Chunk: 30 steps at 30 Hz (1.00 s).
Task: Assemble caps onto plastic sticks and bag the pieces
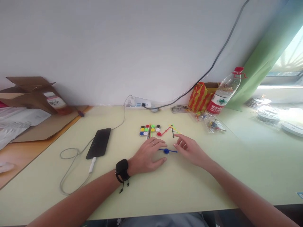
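Observation:
A blue arrow spinner with a round hub [166,151] lies on the table between my two hands. My left hand [148,154] rests palm down at its left, with the fingers stretched out over that end of the arrow and the thumb apart. My right hand [190,150] is at the right of the spinner, thumb and index finger apart and the other fingers curled; I see nothing in it. Beyond the hands sit several coloured round discs [152,129], partly overlapped by thin arrow pieces. A red arrow [165,131] and a black arrow [173,131] lie beside them.
On the left, a phone [98,143] is plugged into a white cable [65,170]. A power strip [138,105] stands by the wall. At the back right are a large water bottle [220,94], a striped bag [199,97] and small plastic packets [214,124]. Cardboard [56,126] lies far left.

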{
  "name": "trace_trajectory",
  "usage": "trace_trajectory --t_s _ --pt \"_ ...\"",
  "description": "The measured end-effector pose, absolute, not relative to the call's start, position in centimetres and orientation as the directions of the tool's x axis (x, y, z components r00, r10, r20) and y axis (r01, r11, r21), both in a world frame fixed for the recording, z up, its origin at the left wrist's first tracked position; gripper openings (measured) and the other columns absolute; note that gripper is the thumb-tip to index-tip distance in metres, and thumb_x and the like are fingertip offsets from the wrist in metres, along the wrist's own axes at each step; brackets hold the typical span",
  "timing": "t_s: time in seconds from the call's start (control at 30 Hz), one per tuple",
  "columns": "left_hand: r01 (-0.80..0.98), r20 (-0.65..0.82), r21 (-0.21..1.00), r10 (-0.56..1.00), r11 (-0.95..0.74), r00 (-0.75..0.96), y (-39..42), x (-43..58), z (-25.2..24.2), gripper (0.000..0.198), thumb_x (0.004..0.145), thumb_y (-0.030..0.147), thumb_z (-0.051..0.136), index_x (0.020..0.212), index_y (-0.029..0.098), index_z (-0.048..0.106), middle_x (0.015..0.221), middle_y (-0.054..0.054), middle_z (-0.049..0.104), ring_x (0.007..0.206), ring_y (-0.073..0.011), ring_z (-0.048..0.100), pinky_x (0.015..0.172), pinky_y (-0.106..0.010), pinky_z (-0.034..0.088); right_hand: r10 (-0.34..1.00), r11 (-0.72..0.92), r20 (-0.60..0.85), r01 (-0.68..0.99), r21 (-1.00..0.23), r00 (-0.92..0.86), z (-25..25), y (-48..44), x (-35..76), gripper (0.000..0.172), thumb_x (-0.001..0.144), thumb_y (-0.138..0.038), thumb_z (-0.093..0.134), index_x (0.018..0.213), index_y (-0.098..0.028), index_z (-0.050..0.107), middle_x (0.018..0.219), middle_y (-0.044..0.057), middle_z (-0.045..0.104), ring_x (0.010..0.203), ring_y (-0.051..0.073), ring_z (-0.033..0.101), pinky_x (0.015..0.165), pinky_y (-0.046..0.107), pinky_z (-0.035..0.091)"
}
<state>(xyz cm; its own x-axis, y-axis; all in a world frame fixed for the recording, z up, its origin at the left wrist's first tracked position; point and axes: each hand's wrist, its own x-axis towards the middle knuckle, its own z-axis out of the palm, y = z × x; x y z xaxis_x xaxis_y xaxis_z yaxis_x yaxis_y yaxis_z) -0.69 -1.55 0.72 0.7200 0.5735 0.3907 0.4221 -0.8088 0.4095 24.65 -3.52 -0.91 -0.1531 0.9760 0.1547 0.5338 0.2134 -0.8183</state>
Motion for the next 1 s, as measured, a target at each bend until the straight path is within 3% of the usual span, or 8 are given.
trace_trajectory --t_s 0.1,0.13,0.2,0.27,0.37,0.57,0.9,1.0 --pt "0.439 0.445 0.434 0.611 -0.787 0.655 -1.5 -0.8 0.9 0.039 0.092 0.027 0.064 0.131 0.026 0.058 0.131 -0.007 0.065 0.124 -0.0262 0.057 0.11 -0.044 0.044 0.986 0.165 0.139 0.582 -0.796 -0.089 -0.1 -4.4 24.7 0.042 0.094 -0.055 0.059 0.119 -0.022 0.067 0.079 0.002 0.064 0.057 0.015 0.052 0.055 0.029 0.043" --pt "0.451 0.462 0.437 0.624 -0.778 0.63 -1.5 -0.8 0.9 0.038 0.093 0.025 0.063 0.131 0.026 0.058 0.131 -0.007 0.065 0.124 -0.0261 0.057 0.11 -0.044 0.044 0.983 0.165 0.091 0.549 -0.82 -0.159 0.3 -4.6 24.8 0.04 0.095 -0.057 0.056 0.1 -0.021 0.072 0.069 0.001 0.06 0.054 0.014 0.048 0.054 0.029 0.04" --pt "0.473 0.495 0.441 0.646 -0.763 0.581 -1.4 -0.9 0.8 0.037 0.095 0.023 0.06 0.131 0.026 0.057 0.13 -0.007 0.065 0.123 -0.0263 0.057 0.11 -0.046 0.043 0.896 0.161 -0.026 0.378 -0.912 -0.444 1.3 -4.9 25.4 0.059 0.1 -0.059 0.047 0.059 -0.02 0.063 0.05 -0.001 0.045 0.05 0.013 0.04 0.054 0.03 0.035" --pt "0.493 0.52 0.443 0.663 -0.749 0.539 -1.3 -1.1 0.8 0.035 0.097 0.022 0.058 0.132 0.026 0.057 0.13 -0.007 0.065 0.123 -0.0266 0.056 0.109 -0.047 0.043 0.785 0.107 -0.012 0.156 -0.982 -0.619 2.1 -4.8 26.0 0.072 0.104 -0.058 0.04 0.043 -0.02 0.049 0.045 -0.001 0.035 0.051 0.013 0.035 0.056 0.031 0.033" --pt "0.518 0.54 0.446 0.681 -0.73 0.496 -1.1 -1.2 0.8 0.031 0.098 0.021 0.055 0.129 0.026 0.059 0.128 -0.006 0.066 0.123 -0.0263 0.055 0.108 -0.046 0.044 0.885 0.058 0.04 0.024 -0.998 -0.465 2.6 -4.1 26.6 0.067 0.102 -0.059 0.045 0.048 -0.019 0.047 0.054 -0.002 0.035 0.056 0.013 0.03 0.058 0.032 0.027" --pt "0.574 0.548 0.43 0.706 -0.697 0.448 0.2 -1.7 0.5 0.029 0.1 0.019 0.053 0.126 0.026 0.063 0.124 -0.006 0.067 0.12 -0.0256 0.055 0.107 -0.046 0.045 0.974 0.011 -0.046 0.247 -0.969 -0.222 1.6 -2.5 27.1 0.056 0.095 -0.066 0.054 0.065 -0.019 0.057 0.061 -0.004 0.035 0.059 0.013 0.029 0.057 0.03 0.024" --pt "0.61 0.437 0.368 0.71 -0.702 0.553 1.8 -2.9 0.6 0.042 0.105 0.028 0.044 0.145 0.028 0.055 0.145 -0.007 0.059 0.125 -0.0282 0.048 0.109 -0.05 0.04 0.961 0.274 0.228 0.603 -0.749 -0.154 -0.4 -0.8 27.9 0.039 0.096 -0.058 0.052 0.089 -0.022 0.062 0.068 -0.001 0.052 0.063 0.016 0.044 0.059 0.029 0.036" --pt "0.593 0.37 0.363 0.696 -0.718 0.616 1.9 -2.9 0.3 0.045 0.106 0.032 0.041 0.15 0.029 0.052 0.151 -0.006 0.055 0.123 -0.0291 0.047 0.108 -0.051 0.038 0.937 0.342 0.218 0.597 -0.726 -0.272 0.3 -0.8 28.6 0.041 0.098 -0.059 0.047 0.094 -0.022 0.065 0.08 0.003 0.062 0.072 0.019 0.053 0.066 0.031 0.043"
